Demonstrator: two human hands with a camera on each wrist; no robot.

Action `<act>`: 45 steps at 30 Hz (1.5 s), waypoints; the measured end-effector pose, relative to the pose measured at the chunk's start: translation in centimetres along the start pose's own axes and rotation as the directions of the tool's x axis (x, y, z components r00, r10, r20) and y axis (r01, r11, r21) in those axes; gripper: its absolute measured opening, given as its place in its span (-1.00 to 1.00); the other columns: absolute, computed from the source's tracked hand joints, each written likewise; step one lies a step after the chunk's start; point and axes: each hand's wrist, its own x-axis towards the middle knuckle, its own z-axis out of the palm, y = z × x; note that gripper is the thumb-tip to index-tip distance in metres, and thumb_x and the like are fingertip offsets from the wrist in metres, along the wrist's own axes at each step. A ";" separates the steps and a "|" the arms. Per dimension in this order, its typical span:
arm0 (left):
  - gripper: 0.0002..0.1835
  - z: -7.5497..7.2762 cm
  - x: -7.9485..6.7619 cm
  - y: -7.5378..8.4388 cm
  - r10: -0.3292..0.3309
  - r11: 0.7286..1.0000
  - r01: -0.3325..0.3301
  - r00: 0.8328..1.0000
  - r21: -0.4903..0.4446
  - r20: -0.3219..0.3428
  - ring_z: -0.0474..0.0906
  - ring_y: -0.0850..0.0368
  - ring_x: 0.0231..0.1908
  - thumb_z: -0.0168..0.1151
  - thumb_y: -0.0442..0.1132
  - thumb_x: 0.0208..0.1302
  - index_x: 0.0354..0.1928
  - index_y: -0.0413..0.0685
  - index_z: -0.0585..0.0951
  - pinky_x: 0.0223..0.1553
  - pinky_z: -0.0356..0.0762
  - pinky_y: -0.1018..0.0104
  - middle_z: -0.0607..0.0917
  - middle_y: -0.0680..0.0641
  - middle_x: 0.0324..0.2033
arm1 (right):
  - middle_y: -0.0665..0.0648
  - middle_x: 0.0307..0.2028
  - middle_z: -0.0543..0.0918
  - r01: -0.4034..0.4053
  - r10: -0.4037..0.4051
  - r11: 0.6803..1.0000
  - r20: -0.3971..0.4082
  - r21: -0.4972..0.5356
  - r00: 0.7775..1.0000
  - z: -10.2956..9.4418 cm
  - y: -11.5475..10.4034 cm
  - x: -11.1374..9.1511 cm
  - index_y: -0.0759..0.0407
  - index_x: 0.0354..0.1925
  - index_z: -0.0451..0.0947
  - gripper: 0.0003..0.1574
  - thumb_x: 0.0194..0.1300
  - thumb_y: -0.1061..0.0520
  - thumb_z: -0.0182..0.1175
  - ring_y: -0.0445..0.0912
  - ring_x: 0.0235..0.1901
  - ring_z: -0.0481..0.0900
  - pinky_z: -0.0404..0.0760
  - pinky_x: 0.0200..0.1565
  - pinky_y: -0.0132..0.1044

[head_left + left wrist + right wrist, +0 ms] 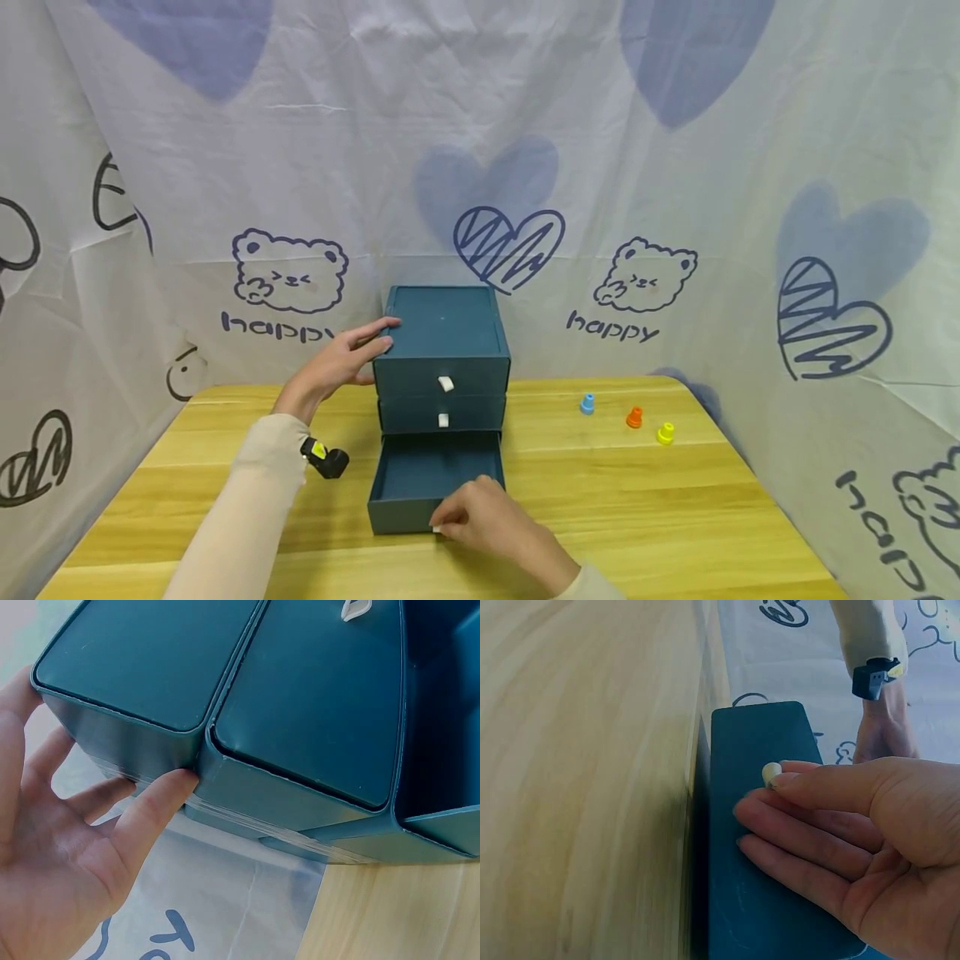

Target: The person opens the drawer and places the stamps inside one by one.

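Observation:
A dark teal drawer cabinet stands on the wooden table, its bottom drawer pulled out and bare inside. The two upper drawers are closed, each with a white pull tab. My left hand rests against the cabinet's left side near the top, fingers spread; in the left wrist view its fingertips touch the side wall. With thumb and forefinger my right hand pinches the bottom drawer's white pull tab, while the other fingers lie by the drawer front.
Right of the cabinet, toward the table's back right, stand small blue, orange and yellow stepped pegs. A printed white curtain hangs close behind the cabinet and along the sides of the table.

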 end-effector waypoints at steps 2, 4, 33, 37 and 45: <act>-0.35 0.0 0.0 0.0 -0.003 1.000 0.003 1.000 -0.008 -0.004 -0.01 -0.30 0.61 0.03 0.15 0.58 0.60 0.24 0.23 0.36 0.37 -0.42 0.01 -0.19 0.65 | -0.05 -0.27 0.87 -0.001 0.001 1.000 0.011 -0.004 1.000 0.0 -0.2 -0.3 0.10 -0.18 0.85 -0.86 0.34 0.24 0.38 -0.48 -0.37 0.66 0.61 -0.30 -0.64; -0.35 -0.1 0.1 0.0 0.004 1.000 -0.004 1.000 -0.005 -0.002 -0.02 -0.31 0.61 0.02 0.15 0.59 0.61 0.23 0.22 0.36 0.37 -0.43 0.01 -0.20 0.65 | -0.07 -0.27 0.86 -0.001 0.002 1.000 0.014 -0.014 1.000 0.2 -0.4 -0.6 0.09 -0.19 0.85 -0.86 0.34 0.23 0.38 -0.50 -0.37 0.65 0.60 -0.30 -0.66; -0.36 -0.1 0.0 0.1 0.012 1.000 -0.012 1.000 -0.016 0.007 -0.06 -0.34 0.61 0.01 0.10 0.60 0.61 0.19 0.21 0.36 0.33 -0.46 -0.02 -0.22 0.65 | 0.03 -0.15 0.86 -0.030 0.004 0.993 0.214 0.117 0.977 -2.9 -0.8 -2.5 0.13 0.11 0.73 -0.67 0.40 0.17 0.32 -0.43 -0.25 0.72 0.67 -0.15 -0.57; -0.36 -0.1 -0.1 0.0 0.014 1.000 -0.014 1.000 -0.018 0.004 -0.05 -0.34 0.61 0.02 0.10 0.60 0.61 0.18 0.21 0.36 0.34 -0.45 -0.01 -0.22 0.65 | 0.09 -0.06 0.83 -0.028 0.002 0.989 0.175 0.146 0.984 -5.4 -0.6 -3.4 0.11 0.09 0.74 -0.70 0.42 0.12 0.32 -0.37 -0.21 0.73 0.69 -0.12 -0.53; -0.35 0.1 0.0 0.1 0.013 1.000 -0.013 1.000 -0.014 0.006 -0.05 -0.34 0.61 0.02 0.11 0.60 0.61 0.20 0.20 0.36 0.35 -0.44 0.00 -0.23 0.65 | 0.08 -0.08 0.83 -0.016 0.019 0.996 -0.028 0.092 0.999 -9.0 2.3 -5.2 0.09 0.01 0.77 -0.76 0.41 0.13 0.32 -0.23 -0.20 0.77 0.74 -0.11 -0.43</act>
